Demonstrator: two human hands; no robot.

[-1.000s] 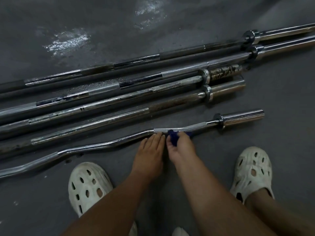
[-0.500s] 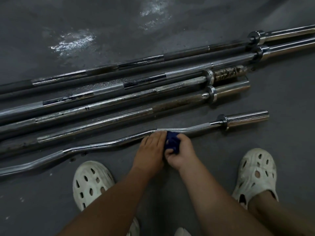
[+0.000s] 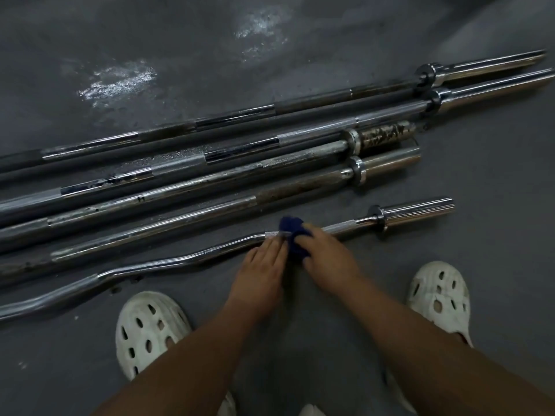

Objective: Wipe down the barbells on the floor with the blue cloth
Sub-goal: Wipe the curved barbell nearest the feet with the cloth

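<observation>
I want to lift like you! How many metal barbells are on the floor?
5. Four straight steel bars lie side by side: the farthest bar, second bar, rusty-sleeved third bar, fourth bar. The wavy chrome curl bar lies nearest the white clogs. None seems hidden.

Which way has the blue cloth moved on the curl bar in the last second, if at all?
Yes, slightly: the blue cloth has crept from the near side up over the curl bar, a touch farther from its collar.
</observation>
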